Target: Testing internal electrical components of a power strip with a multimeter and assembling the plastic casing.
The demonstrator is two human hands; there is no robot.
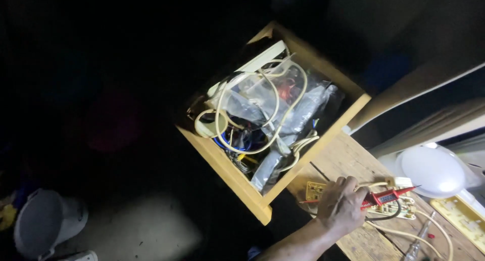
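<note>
While most of the frame is dark, one hand (339,204) shows at lower right, which side unclear. Fingers curled around a red tester pen (386,197), tip pointing right, held over a yellowish circuit board (317,190) lying on the wooden tabletop (348,155). Cream cable (404,235) trails right of it. Open wooden drawer (232,172) upper left of the hand, stuffed with tangled wires (262,124). White dome lamp (432,170) at right, screwdriver (417,246) near bottom edge, grey bucket (43,220) on the floor.
</note>
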